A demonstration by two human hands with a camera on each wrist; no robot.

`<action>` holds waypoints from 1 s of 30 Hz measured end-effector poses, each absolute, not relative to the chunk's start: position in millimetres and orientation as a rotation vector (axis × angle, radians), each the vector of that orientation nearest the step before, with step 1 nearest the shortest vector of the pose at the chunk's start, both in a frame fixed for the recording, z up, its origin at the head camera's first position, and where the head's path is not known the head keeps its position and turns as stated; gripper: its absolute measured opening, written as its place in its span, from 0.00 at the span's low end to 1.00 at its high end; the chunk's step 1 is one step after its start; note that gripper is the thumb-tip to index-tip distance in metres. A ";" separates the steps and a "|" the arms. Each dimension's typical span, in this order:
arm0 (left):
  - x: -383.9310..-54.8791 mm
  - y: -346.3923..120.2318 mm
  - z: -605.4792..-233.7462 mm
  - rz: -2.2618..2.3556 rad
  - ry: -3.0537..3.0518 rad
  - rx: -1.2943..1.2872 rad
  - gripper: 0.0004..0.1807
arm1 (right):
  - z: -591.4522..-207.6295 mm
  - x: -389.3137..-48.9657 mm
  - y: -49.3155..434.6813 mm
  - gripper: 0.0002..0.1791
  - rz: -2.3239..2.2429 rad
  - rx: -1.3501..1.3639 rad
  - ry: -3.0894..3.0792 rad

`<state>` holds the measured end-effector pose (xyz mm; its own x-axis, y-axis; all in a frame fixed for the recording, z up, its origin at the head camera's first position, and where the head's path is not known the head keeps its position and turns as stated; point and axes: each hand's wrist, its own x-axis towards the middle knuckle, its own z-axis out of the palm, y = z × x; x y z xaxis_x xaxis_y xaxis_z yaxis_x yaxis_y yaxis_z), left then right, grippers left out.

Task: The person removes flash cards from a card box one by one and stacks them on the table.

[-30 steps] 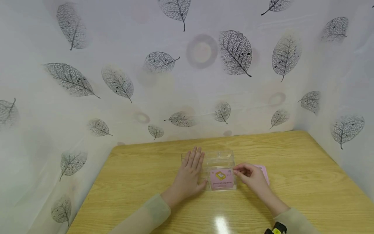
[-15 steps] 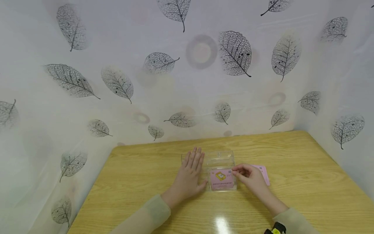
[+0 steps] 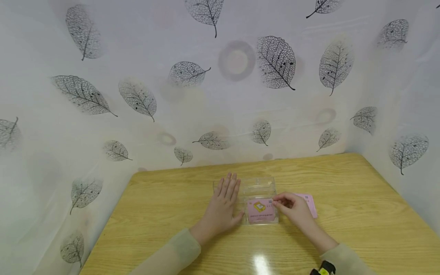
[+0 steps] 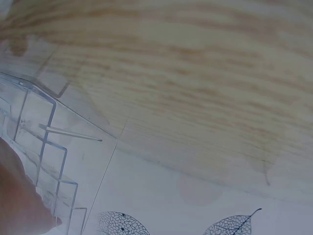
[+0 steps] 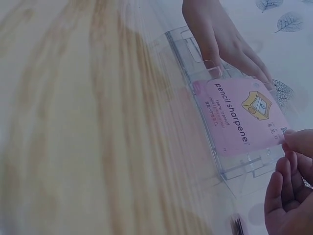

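My left hand lies with straight, spread fingers on a clear plastic stepped card holder. Its tiers show in profile in the left wrist view, where part of the hand is beside the holder. A pink card printed "pencil sharpener" with a yellow sharpener picture is at the holder's front tier. Thumb and finger of my right hand pinch that card's right edge. In the right wrist view, the pink card tilts above the clear plastic, between my left hand and right hand.
Another pink card lies on the table, partly hidden behind my right hand. The wooden table meets a pale leaf-printed curtain at its back and sides. A black and yellow strap is on the right sleeve.
My right hand has shifted very slightly left, still pinching the card's edge. My left hand and the holder have stayed in place.
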<state>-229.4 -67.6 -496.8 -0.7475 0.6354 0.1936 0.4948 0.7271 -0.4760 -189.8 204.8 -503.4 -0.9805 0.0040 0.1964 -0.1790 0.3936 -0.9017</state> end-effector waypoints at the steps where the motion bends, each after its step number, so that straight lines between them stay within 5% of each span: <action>1: -229.4 -67.6 -496.9 0.573 -2.590 -0.878 0.56 | -504.1 -189.9 204.5 0.04 1.633 0.158 -2.478; 30: -229.3 -68.4 -497.5 0.549 -2.600 -0.886 0.56 | -504.4 -189.1 201.1 0.06 1.692 0.158 -2.460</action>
<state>-229.3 -68.4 -497.5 -0.7484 0.6358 0.1890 0.5051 0.7309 -0.4589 -189.1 201.1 -504.4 -0.9828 -0.0009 0.1845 -0.1726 0.3577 -0.9177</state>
